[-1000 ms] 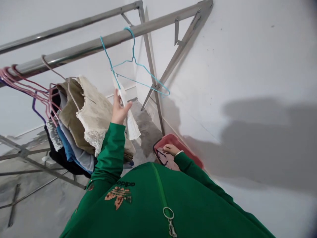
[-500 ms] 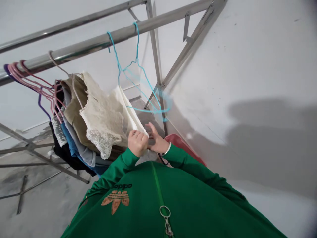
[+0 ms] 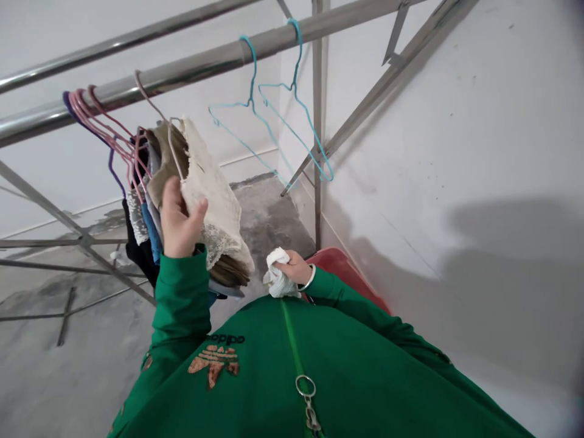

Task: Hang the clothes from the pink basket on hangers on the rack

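Note:
My left hand [image 3: 180, 226] is raised at the shoulder of a cream lace top [image 3: 214, 191] on a pale hanger [image 3: 155, 102]. Thumb and fingers stand apart on either side of the top's edge, touching or very near it; no closed grip shows. In front of my waist, my right hand [image 3: 298, 267] clutches a bunched white cloth garment [image 3: 279, 281], its kind hidden by the folds. Two bare turquoise hangers, a nearer one [image 3: 252, 91] and a farther one [image 3: 301, 100], hang side by side on the metal rail [image 3: 196, 62].
Left of the lace top, an olive garment [image 3: 159, 143] and several darker ones hang on pink hangers [image 3: 103, 125] and a purple one. A red basket [image 3: 342, 271] stands by the wall below my right arm. Crossed rack legs [image 3: 86, 240] stand at left.
The white garment has come off its turquoise hanger and is now bunched in my right hand. My left hand has let it go and moved left and up to the lace top.

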The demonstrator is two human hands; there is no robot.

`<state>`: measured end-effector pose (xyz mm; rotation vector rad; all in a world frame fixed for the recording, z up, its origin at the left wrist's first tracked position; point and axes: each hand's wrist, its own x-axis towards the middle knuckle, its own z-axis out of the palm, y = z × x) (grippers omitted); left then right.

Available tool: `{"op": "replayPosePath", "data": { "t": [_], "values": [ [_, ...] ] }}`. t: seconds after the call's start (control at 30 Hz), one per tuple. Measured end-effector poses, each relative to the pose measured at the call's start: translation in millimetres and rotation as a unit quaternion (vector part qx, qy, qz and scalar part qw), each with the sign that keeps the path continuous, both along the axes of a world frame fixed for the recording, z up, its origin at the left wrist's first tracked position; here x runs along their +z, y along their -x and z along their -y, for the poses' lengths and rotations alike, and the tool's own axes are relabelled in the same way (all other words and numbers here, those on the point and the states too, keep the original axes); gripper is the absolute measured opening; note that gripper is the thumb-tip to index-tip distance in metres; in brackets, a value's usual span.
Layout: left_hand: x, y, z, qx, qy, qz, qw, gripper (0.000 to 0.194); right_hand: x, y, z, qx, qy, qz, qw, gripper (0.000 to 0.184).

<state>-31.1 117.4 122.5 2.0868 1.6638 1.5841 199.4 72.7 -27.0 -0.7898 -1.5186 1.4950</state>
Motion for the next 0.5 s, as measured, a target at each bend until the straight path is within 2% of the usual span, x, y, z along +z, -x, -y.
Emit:
{"op": "replayPosePath", "data": {
  "t": [0.07,0.13,0.17,0.23,0.33,0.43,0.5],
  "values": [
    [-15.2,-6,-8,0.093,-0.02,-0.028,0.995,0.034,1.9,2,0,-0.016,0.005,0.001,1.0,0.041],
    [-32.5,-14,-6,0.198,-0.085,-0.087,0.973,0.026,3.2,3,1,-0.036,0.012,0.011,0.999,0.041],
    [-40.3,-16,-2,0.222,-0.118,-0.116,0.961,0.027,3.8,4,1,-0.045,0.015,0.017,0.999,0.041],
    [-52.3,-12,7,0.222,-0.166,-0.157,0.948,0.032,6.3,3,0,-0.065,0.012,0.031,0.997,0.041],
    [-61.7,6,16,0.203,-0.183,-0.174,0.946,0.033,14.0,-13,-5,-0.099,0.019,0.096,0.99,0.038],
    [-65.9,25,18,0.175,-0.163,-0.158,0.958,0.028,25.4,-57,-1,-0.157,0.071,0.165,0.971,0.035],
    [-68.3,31,19,0.156,-0.135,-0.15,0.967,0.023,34.3,-98,15,-0.21,0.089,0.171,0.958,0.036]
  ]
}}
